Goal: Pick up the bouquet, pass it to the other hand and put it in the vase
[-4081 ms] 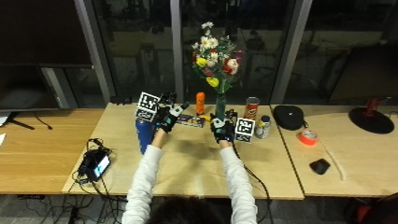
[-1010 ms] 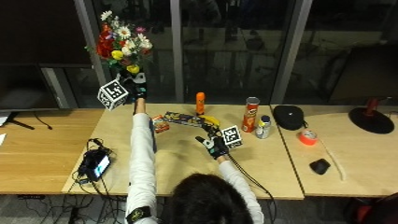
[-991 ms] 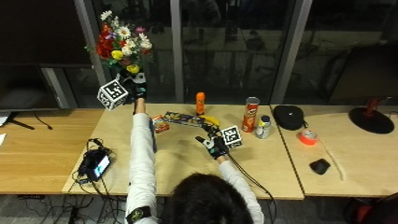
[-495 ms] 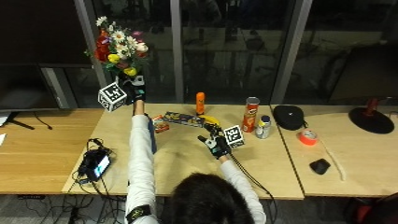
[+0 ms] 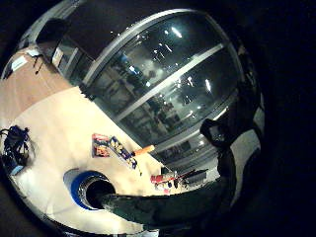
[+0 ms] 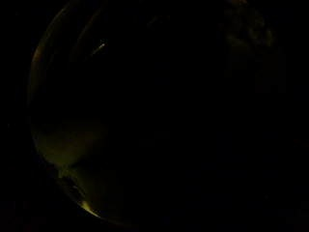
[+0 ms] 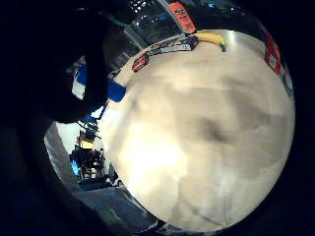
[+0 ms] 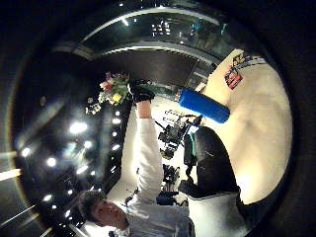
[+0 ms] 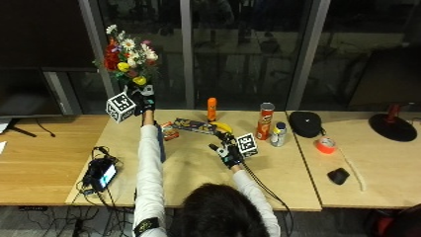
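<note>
From the outside view my raised left forearm covers nearly all of the vase [image 9: 162, 148], leaving a thin blue sliver. The left thumb side palm view is almost black; I can't make anything out there. The bouquet [image 9: 127, 55] stems sit hidden inside the left hand [image 9: 141, 96].

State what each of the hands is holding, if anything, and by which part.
The left hand grips the bouquet by its stems, below the flowers. The right hand holds nothing, fingers straight over the table.
</note>
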Motion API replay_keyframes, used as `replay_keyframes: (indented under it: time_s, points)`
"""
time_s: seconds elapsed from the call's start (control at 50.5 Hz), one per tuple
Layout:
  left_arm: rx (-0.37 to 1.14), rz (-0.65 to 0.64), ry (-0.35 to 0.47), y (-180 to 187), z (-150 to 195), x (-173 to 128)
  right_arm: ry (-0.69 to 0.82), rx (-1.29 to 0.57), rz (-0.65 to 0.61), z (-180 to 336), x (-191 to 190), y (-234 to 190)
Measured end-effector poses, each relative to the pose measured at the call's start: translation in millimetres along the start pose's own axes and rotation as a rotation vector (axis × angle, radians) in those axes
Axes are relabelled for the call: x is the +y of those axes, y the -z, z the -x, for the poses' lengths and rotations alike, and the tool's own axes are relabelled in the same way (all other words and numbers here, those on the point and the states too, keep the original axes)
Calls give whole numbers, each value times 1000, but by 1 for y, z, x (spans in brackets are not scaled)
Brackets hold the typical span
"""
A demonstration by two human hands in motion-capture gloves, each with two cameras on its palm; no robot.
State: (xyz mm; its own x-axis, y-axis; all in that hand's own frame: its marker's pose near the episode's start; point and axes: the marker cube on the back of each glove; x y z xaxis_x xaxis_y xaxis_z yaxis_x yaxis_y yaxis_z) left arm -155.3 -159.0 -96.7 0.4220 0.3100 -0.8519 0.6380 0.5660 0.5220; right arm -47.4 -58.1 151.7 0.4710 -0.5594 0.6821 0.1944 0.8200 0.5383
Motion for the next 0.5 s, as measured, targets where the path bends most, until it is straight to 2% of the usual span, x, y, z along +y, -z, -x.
replay_keyframes:
  time_s: [0.099, 0.198, 0.238, 0.297, 0.357, 0.396, 0.416, 0.456, 0.495]
  points:
    - [14, -32, 5, -5, -2, -7, -8, 62, 1, -5, -1, 2]
    - [4, -5, 11, -1, 9, -2, -123, -44, 61, 15, 11, 3]
    - [-12, 51, 20, 2, 17, 5, -108, -98, 65, 19, 13, 3]
    - [-68, 232, 48, 7, 46, 22, -83, -170, 66, 22, 16, 5]
    - [-165, 471, 111, 13, 82, 43, -19, -202, 51, 16, 15, 6]
    - [-293, 601, 164, 23, 109, 56, 15, -187, 33, 7, 14, 5]
    - [-385, 631, 184, 29, 122, 61, 19, -170, 25, 1, 13, 5]
    - [-569, 612, 192, 44, 141, 69, -6, -121, 10, -9, 14, 5]
    - [-604, 591, 163, 54, 143, 78, -58, -44, -11, -19, 14, 6]
